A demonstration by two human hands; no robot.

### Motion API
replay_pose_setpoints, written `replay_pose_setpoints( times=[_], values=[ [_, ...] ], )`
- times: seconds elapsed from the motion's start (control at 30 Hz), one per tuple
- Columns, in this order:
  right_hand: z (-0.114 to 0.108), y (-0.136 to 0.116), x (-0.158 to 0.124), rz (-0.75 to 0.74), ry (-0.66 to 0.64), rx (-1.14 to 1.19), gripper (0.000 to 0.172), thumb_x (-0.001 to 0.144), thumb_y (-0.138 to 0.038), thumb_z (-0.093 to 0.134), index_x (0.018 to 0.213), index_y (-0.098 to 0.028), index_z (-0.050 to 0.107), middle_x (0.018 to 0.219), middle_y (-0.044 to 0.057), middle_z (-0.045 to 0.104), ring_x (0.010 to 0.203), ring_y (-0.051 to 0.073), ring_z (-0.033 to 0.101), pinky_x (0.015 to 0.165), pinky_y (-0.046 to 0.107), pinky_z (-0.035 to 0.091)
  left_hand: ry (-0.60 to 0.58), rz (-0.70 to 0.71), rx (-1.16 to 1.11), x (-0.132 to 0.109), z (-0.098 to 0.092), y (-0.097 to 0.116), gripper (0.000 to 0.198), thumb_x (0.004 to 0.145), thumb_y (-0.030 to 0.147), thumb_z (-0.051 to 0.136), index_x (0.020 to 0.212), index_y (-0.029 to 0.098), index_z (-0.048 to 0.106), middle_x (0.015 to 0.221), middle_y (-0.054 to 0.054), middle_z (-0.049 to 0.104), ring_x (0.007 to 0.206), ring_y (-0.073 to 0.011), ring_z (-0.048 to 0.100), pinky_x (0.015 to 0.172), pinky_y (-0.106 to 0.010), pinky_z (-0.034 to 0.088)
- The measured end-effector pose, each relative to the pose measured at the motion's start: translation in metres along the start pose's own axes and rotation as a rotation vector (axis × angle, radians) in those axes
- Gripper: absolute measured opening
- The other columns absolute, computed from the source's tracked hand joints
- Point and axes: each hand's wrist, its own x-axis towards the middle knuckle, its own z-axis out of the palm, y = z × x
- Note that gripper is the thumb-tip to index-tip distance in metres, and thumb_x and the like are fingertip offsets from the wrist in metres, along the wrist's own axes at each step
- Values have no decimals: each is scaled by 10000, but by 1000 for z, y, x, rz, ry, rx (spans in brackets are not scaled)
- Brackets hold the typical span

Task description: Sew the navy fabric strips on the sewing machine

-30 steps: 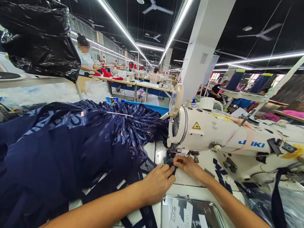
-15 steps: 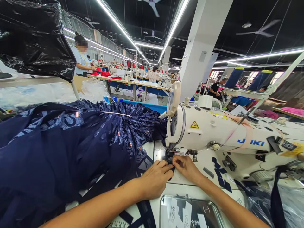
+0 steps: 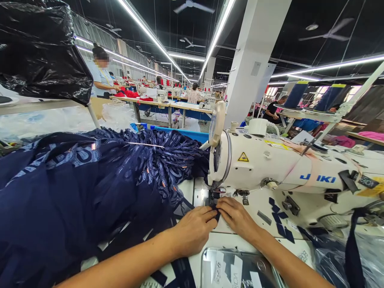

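My left hand [image 3: 193,230] and my right hand [image 3: 238,218] meet just in front of the needle of a white Juki sewing machine [image 3: 270,166]. Both pinch a small navy strip of fabric [image 3: 216,214] flat on the machine bed, fingertips almost touching. The strip runs back under my left wrist towards me. A large heap of navy lace garments [image 3: 90,180] lies to the left, reaching up to the machine head.
A metal tray [image 3: 237,270] with paper labels sits at the near edge. Small navy fabric pieces [image 3: 279,218] lie right of the needle. A black plastic bag [image 3: 42,52] hangs at upper left. Other people work at sewing tables [image 3: 168,105] behind.
Both hands have stayed pinched on the strip at the needle, shifting only slightly. The camera has tilted a little, so the machine sits lower and further left.
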Motion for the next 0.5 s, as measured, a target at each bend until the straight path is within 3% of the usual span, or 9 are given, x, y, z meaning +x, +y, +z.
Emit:
replay_pose_setpoints(
  times=[0.2, 0.5],
  values=[
    [-12, -5, -1, -74, -118, -138, 220, 883, -128, 364, 907, -176, 577, 910, 79, 591, 856, 171, 560, 729, 314, 513, -33, -24, 36, 2, -1, 4, 294, 704, 44, 449, 981, 94, 531, 1165, -156, 527, 1087, -256, 470, 914, -390, 421],
    [-11, -9, -4, -145, -121, -316, 309, 855, -58, 360, 1070, -144, 565, 1042, 124, 598, 962, 214, 545, 808, 391, 492, 82, -31, 17, 1, 1, -2, 219, 766, 90, 430, 935, 114, 567, 1056, -120, 581, 1010, -224, 523, 915, -365, 415]
  ],
)
